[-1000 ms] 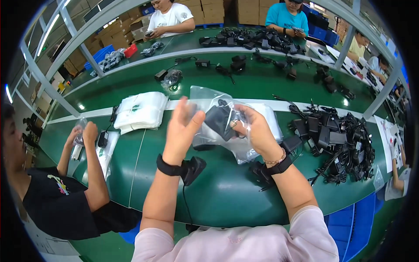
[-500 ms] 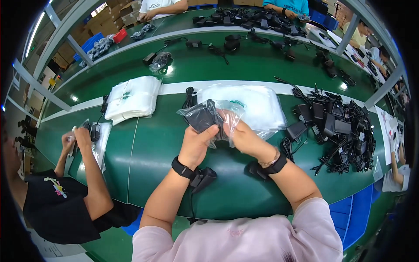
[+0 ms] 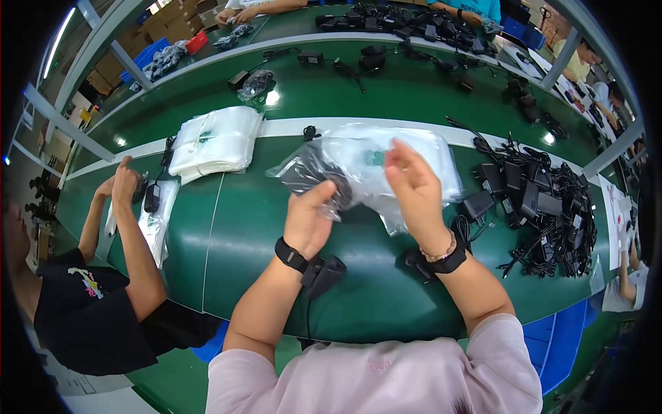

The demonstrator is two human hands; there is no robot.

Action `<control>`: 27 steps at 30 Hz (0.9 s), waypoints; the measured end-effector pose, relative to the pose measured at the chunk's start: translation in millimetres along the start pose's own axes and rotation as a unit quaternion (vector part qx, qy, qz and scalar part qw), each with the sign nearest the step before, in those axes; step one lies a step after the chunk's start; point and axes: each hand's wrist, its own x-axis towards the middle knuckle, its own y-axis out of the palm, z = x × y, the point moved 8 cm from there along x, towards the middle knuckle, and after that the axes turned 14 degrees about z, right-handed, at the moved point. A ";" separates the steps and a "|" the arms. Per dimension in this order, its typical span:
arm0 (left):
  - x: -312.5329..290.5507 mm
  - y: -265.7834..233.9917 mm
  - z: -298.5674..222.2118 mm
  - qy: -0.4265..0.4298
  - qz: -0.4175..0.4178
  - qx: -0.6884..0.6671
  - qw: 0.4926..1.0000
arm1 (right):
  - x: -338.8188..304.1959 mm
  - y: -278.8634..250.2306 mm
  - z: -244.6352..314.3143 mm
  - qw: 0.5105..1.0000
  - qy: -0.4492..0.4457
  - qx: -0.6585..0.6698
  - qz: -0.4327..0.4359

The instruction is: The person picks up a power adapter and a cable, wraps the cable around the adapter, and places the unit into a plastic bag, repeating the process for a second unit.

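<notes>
L hand clamped on the bagged adapter — thumb on top of the film near its lower R end, fingers mostly hidden underneath. Adapter sits just beyond the thumb, up & to the L of the grip, w/ its clear bag sticking out past it; dark coil shows thru the film right by the thumb tip. R hand off to the R, fingers loosely bent & apart, no adapter in it; can't tell if fingertips touch any film. Behind it, the bag stack on the green bench, partly under the held bag. Adapter pile w/ tangled cords R of the R hand; 2nd stack well L of the L hand. Black strap w/ a dark unit on each wrist.
</notes>
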 end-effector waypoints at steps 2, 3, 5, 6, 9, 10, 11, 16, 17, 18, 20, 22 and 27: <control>1.8 -7.3 -21.0 0.048 -0.010 0.003 0.999 | -2.7 -2.5 17.2 0.994 -0.042 -0.054 -0.088; 1.1 -8.7 -28.6 0.071 -0.014 0.004 0.997 | -5.8 -3.2 23.8 0.986 -0.063 -0.081 -0.132; -2.3 -2.6 -28.2 0.083 0.000 0.007 0.997 | -8.7 13.4 0.8 0.995 0.000 0.056 -0.087; -4.1 4.4 -24.9 0.090 0.016 0.007 0.996 | -12.6 28.2 -18.7 0.979 0.066 0.189 -0.044; -9.4 20.0 -2.0 0.098 0.023 0.015 0.995 | -11.6 50.0 -34.0 0.952 0.097 0.290 -0.012; -11.4 23.7 7.6 0.100 0.014 0.025 0.995 | -9.2 49.7 -30.5 0.963 0.064 0.262 -0.021; -12.8 25.1 12.1 0.103 0.004 0.035 0.994 | -7.6 47.2 -25.0 0.971 0.030 0.234 -0.029; -12.8 31.4 31.3 0.047 0.045 -0.036 0.997 | -10.1 37.2 -2.6 0.999 -0.010 0.038 -0.006; -10.7 30.0 35.2 0.034 0.057 -0.038 0.997 | -8.8 33.2 -2.5 0.999 -0.013 0.040 -0.004; -7.8 30.7 36.4 0.021 0.069 -0.039 0.997 | -5.8 28.5 -2.1 0.999 -0.017 0.042 -0.003; -7.9 33.6 38.0 0.008 0.083 -0.038 0.996 | -2.2 17.7 1.9 0.999 -0.023 0.045 -0.003; -8.5 53.6 29.1 0.010 0.122 0.020 0.992 | -1.4 -5.3 8.2 0.998 -0.026 0.013 -0.050; -10.7 49.6 -16.0 0.085 0.006 0.236 0.968 | -11.2 -25.3 64.7 0.969 -0.030 -0.211 -0.127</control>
